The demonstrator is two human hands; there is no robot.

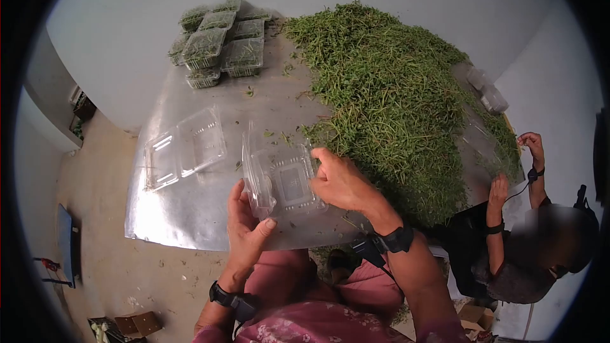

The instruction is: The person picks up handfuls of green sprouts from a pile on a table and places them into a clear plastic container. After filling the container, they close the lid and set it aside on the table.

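Observation:
Clear plastic clamshell containers (292,184), nested at the left edge, are held over the near side of the metal table. My left hand (249,228) is closed on their lower left corner, thumb in front and fingers behind. At the right rim, my right hand (343,181) pinches the plastic between thumb and fingers. Another clamshell (184,149) lies opened flat to the left of my hands. Just beyond my right hand spreads a large heap of green leafy stems (387,101).
Filled clamshells (219,44) are stacked at the back left of the metal table (190,216). At the right, a co-worker (527,248) reaches over the heap's edge near a clear container (483,140). More clear containers (488,92) stand at the far right edge.

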